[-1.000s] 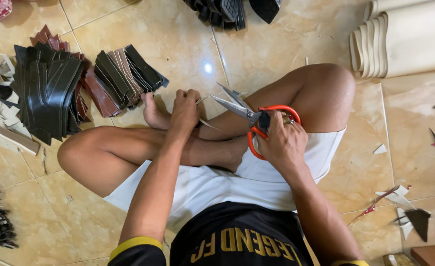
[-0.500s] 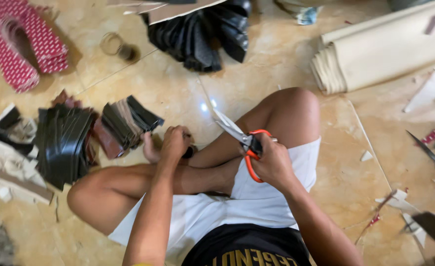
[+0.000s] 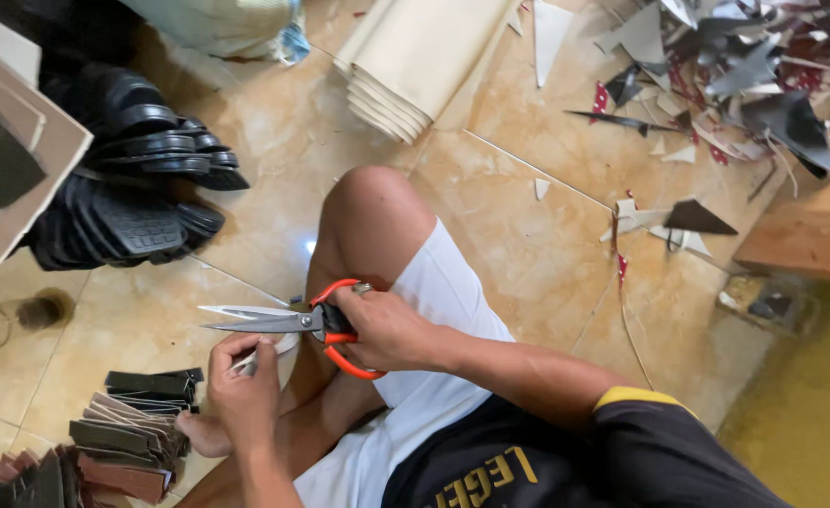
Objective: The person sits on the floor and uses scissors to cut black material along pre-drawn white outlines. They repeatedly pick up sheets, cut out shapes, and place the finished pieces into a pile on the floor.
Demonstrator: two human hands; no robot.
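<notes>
Gripping orange-handled scissors (image 3: 288, 323), right hand (image 3: 387, 329); left hand (image 3: 244, 390) pinching small strip (image 3: 248, 361).

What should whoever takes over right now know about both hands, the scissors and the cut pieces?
Right hand: closed through the orange handles of the scissors, blades slightly apart and pointing left.
Left hand: pinches a small pale strip just below the blades.
Done: stacks of cut dark and brown pieces lie on the tiled floor at the lower left.
Left: the strip is not yet between the blades; pale rolled sheets lie uncut at the top.
</notes>
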